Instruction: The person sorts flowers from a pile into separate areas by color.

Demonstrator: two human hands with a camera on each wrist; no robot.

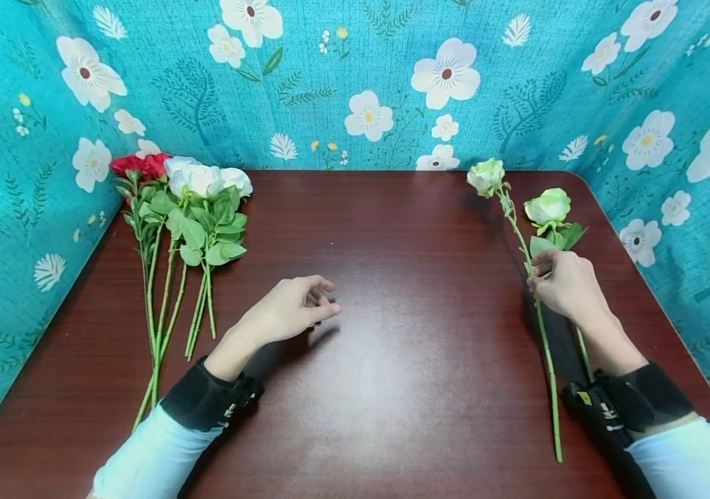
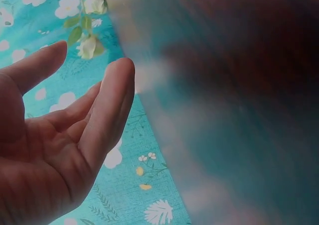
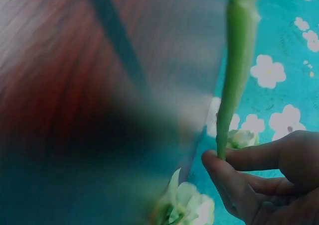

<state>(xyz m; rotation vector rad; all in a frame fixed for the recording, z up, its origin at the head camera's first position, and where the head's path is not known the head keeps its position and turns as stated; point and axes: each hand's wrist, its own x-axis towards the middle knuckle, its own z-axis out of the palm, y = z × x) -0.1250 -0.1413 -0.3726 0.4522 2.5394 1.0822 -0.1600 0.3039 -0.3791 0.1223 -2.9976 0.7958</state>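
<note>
In the head view, my right hand (image 1: 570, 285) pinches the long green stem of a pale green-white rose (image 1: 486, 177) between thumb and fingers. Its stem (image 3: 237, 60) runs down to the fingertips in the right wrist view. Beside it on the right lies another pale green-white rose (image 1: 548, 208), its lower stem partly hidden under my right hand and wrist. My left hand (image 1: 289, 310) hovers near the middle of the table with fingers loosely bent and nothing in them, as the left wrist view also shows.
At the left of the dark brown table (image 1: 392, 402) lie red roses (image 1: 140, 166) and white roses (image 1: 202, 180) with leafy stems, some crossing. A turquoise flowered cloth (image 1: 355, 83) stands along the back and both sides.
</note>
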